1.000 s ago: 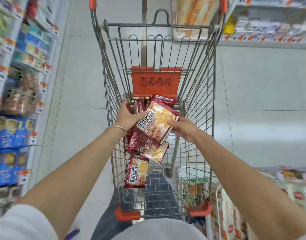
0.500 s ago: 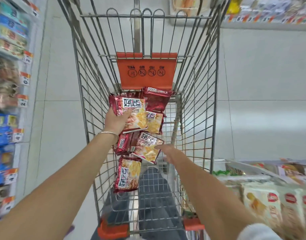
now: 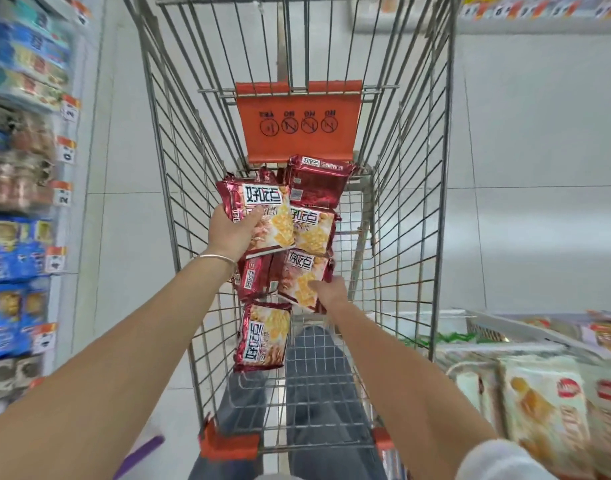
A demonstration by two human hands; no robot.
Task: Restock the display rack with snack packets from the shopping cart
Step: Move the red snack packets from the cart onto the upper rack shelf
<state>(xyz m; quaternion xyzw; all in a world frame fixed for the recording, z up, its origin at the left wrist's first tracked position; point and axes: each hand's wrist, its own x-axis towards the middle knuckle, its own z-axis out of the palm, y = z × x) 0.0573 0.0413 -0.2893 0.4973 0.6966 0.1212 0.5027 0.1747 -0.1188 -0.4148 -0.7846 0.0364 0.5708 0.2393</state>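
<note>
While both arms reach into the wire shopping cart (image 3: pixel 406 216), red snack packets (image 3: pixel 314 233) lie heaped just beyond the fingertips. Left hand (image 3: pixel 233 233): fingers curled round one raised packet (image 3: pixel 262 199), thumb across its face. Right hand (image 3: pixel 328 291): touches a lower packet (image 3: pixel 300 268); finger posture cannot be told. Bracelet (image 3: pixel 215 258) sits on the left wrist.

A shop aisle: a wire shopping cart (image 3: pixel 408 216) fills the centre, price-tagged shelves (image 3: pixel 23 188) of packaged goods line the frame's left, and a rack of packets (image 3: pixel 546 403) sits lower right.
</note>
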